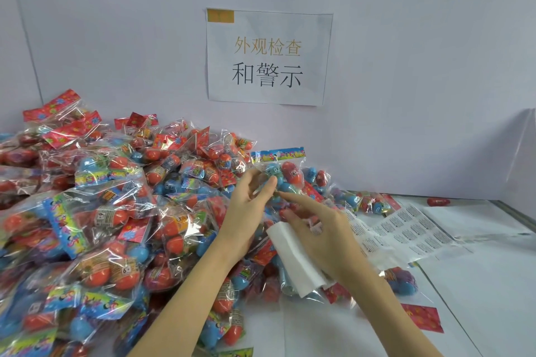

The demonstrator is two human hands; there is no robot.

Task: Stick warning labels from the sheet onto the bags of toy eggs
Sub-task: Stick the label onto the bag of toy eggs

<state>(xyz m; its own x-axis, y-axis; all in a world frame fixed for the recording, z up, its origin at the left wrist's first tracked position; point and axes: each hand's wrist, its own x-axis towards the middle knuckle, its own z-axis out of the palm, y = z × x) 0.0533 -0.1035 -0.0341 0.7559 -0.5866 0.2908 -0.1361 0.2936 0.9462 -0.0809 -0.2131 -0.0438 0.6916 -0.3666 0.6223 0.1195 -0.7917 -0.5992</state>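
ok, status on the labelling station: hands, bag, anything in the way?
Left hand holds bag of toy eggs upright. Right hand points index finger at bag, white strip under palm. Label sheet lies right. Bag pile crowds left.

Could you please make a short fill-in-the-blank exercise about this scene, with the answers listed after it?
1. The left hand holds up a bag of toy eggs with a ____ header.
2. The label sheet lies to the ____ of the big pile of bags.
3. The paper sign hangs on the ____.

Answers: blue; right; wall
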